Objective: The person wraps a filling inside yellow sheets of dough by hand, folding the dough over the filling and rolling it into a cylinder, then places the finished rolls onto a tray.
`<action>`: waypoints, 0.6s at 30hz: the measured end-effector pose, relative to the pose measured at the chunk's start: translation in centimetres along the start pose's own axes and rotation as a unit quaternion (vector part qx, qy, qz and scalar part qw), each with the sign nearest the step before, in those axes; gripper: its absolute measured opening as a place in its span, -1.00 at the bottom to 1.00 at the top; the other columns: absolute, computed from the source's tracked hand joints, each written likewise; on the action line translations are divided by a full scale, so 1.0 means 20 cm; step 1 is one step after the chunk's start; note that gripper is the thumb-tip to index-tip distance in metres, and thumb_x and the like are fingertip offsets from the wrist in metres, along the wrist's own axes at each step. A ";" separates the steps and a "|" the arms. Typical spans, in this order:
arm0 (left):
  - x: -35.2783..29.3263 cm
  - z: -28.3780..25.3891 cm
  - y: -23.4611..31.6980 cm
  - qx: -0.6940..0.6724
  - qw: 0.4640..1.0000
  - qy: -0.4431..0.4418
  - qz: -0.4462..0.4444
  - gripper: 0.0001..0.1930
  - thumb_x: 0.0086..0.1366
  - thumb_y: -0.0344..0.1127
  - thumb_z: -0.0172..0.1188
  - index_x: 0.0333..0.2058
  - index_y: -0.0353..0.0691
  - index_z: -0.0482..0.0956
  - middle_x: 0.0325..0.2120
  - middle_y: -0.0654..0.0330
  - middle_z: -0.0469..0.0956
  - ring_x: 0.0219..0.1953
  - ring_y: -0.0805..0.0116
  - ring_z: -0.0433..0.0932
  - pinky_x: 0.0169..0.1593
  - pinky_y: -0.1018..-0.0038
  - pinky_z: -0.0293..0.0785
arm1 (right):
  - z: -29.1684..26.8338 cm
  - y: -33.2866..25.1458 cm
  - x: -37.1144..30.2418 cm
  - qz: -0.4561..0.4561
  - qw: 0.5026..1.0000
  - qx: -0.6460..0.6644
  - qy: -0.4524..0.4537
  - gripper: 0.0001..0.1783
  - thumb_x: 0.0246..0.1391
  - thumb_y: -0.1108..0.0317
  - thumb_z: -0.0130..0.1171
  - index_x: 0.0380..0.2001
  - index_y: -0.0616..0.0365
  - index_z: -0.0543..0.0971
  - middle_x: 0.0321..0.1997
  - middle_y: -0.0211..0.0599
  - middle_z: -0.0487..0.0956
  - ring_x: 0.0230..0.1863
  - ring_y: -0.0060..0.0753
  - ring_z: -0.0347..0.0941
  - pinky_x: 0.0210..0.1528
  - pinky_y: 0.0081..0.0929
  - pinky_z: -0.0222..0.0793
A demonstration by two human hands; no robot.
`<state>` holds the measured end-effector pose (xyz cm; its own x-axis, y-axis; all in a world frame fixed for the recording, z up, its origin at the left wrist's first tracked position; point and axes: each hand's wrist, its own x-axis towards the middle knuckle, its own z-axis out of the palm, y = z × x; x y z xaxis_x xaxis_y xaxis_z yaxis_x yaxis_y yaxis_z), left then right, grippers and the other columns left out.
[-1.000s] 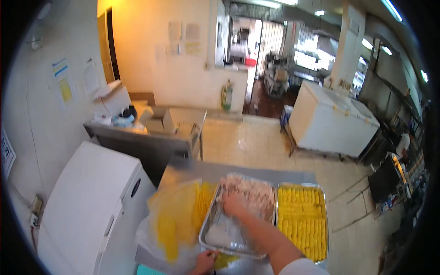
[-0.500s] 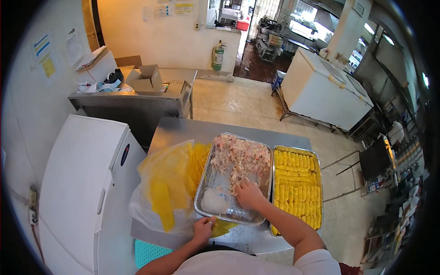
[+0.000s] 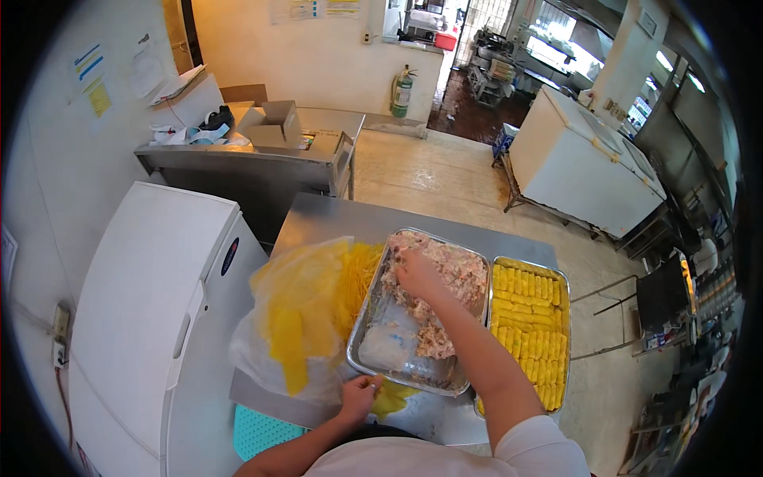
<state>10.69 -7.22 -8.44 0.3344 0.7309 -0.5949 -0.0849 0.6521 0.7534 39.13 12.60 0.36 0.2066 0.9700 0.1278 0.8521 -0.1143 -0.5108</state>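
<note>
A metal tray holds a pale pink minced meat filling, heaped mostly at its far side. My right hand reaches over the tray, its curled fingers dug into the filling at the far left corner. At the tray's near left corner, my left hand has thumb and fingers pinched at the edge of a yellow wrapper sheet, which lies partly under the tray. Left of the tray, more yellow wrappers stick out of a clear plastic bag.
Right of the filling stands a second tray packed with rows of yellow rolls. Both sit on a steel table. A white chest freezer borders the left side; a turquoise perforated stool is below the table edge.
My right hand has moved from the near middle of the tray to its far left corner. My left hand stays by the wrapper. The whole view has shifted slightly.
</note>
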 end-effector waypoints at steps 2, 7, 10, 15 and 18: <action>-0.03 0.02 0.04 0.008 1.000 0.024 -0.010 -0.78 0.51 -0.27 0.36 -0.23 -0.34 0.75 -0.38 0.27 0.71 -0.42 0.56 0.55 -0.32 0.50 0.48 | 0.15 -0.01 0.09 0.029 1.000 -0.005 -0.002 -0.58 0.23 0.15 0.22 -0.07 0.32 0.61 0.00 0.25 0.64 0.03 0.32 0.62 0.12 0.16 0.54; -0.05 0.01 0.04 0.021 0.999 0.025 0.001 -0.77 0.52 -0.26 0.35 -0.24 -0.34 0.75 -0.38 0.27 0.71 -0.41 0.55 0.55 -0.31 0.49 0.48 | 0.24 -0.08 0.00 0.009 0.988 -0.110 -0.105 -0.56 0.23 0.16 0.20 -0.02 0.33 0.62 0.12 0.10 0.64 0.22 0.23 0.55 0.25 0.08 0.52; -0.05 0.03 0.03 0.034 0.999 0.016 0.010 -0.77 0.52 -0.26 0.35 -0.25 -0.34 0.75 -0.38 0.27 0.71 -0.40 0.56 0.55 -0.31 0.49 0.48 | 0.26 -0.01 -0.16 -0.092 0.976 -0.137 -0.140 -0.62 0.24 0.22 0.17 -0.04 0.31 0.65 0.07 0.07 0.65 0.22 0.17 0.55 0.26 0.10 0.51; -0.06 0.04 0.04 0.054 0.998 0.012 0.014 -0.76 0.52 -0.24 0.36 -0.26 -0.33 0.74 -0.39 0.29 0.70 -0.40 0.57 0.53 -0.31 0.49 0.47 | 0.14 0.19 -0.52 -0.177 0.935 -0.234 -0.200 -0.68 0.20 0.27 0.21 -0.10 0.24 0.73 0.06 0.02 0.67 0.23 0.11 0.56 0.27 0.01 0.53; -0.07 0.06 0.03 0.024 1.000 0.001 0.019 -0.75 0.52 -0.23 0.36 -0.26 -0.34 0.74 -0.40 0.31 0.69 -0.41 0.58 0.51 -0.32 0.50 0.46 | -0.04 0.14 -0.65 -0.122 0.916 -0.243 -0.297 -0.67 0.21 0.25 0.22 -0.09 0.22 0.75 0.07 0.03 0.67 0.21 0.15 0.58 0.25 0.02 0.54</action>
<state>11.42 -8.09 -6.89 0.3290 0.7557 -0.5662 -0.0516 0.6131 0.7883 39.28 -0.52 -2.15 -0.1926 0.9088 -0.3702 0.9813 0.1788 -0.0716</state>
